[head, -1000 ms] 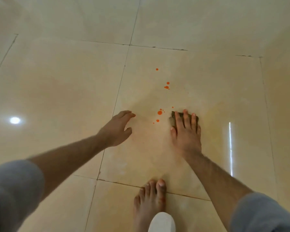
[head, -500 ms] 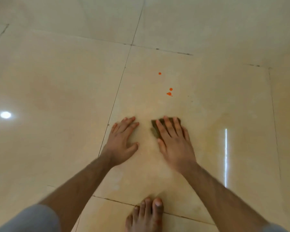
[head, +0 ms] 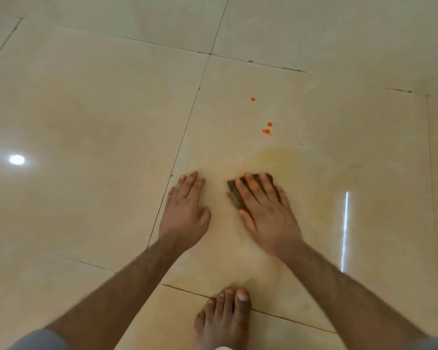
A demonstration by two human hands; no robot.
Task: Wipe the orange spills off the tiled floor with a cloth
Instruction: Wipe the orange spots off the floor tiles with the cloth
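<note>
My right hand (head: 264,210) lies flat on a dark brown cloth (head: 234,194), pressing it against the glossy beige tiled floor (head: 99,122). Only the cloth's far and left edges show beyond my fingers. My left hand (head: 185,210) rests flat on the tile just left of it, fingers apart, holding nothing. Ahead of the cloth, three orange spots remain: two close together (head: 267,130) and one farther off (head: 253,99). A faint yellowish smear (head: 271,155) marks the tile between the cloth and the spots.
My bare foot (head: 223,317) stands on the tile behind my hands, near a grout line (head: 276,315). Another grout line (head: 187,127) runs away just left of my left hand. Light reflections (head: 17,159) glare on the floor.
The cluster of orange drops nearest my hands is gone, leaving a faint smear. My right hand slid the cloth left over it. My left hand came down flat on the floor.
</note>
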